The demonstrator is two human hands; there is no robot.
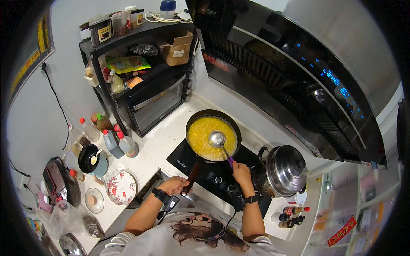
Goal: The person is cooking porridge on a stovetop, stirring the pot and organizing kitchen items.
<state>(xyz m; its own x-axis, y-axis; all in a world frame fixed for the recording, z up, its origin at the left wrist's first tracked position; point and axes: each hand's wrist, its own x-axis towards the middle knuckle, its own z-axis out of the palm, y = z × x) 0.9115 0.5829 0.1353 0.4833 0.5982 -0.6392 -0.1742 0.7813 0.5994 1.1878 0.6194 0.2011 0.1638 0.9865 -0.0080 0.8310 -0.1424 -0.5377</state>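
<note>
A dark frying pan (238, 128) full of yellow, lumpy liquid food (205, 131) sits on the black cooktop (179, 158). My left hand (174, 185) grips the end of its brown handle (194, 174). In my right hand (241, 173) is the purple handle of a metal ladle (217, 139). The ladle's bowl is over the food near the pan's middle; whether it touches the surface I cannot tell. Right of my right hand stands a steel pot (286, 171) with a domed lid on the cooktop's other side.
A black range hood (272, 64) slants overhead at the upper right. A toaster oven (160, 105) sits in the black rack behind. Sauce bottles (128, 145), a flower-patterned plate (121, 187) and a small black pan (88, 158) occupy the left counter. Small seasoning bottles (291, 220) stand right.
</note>
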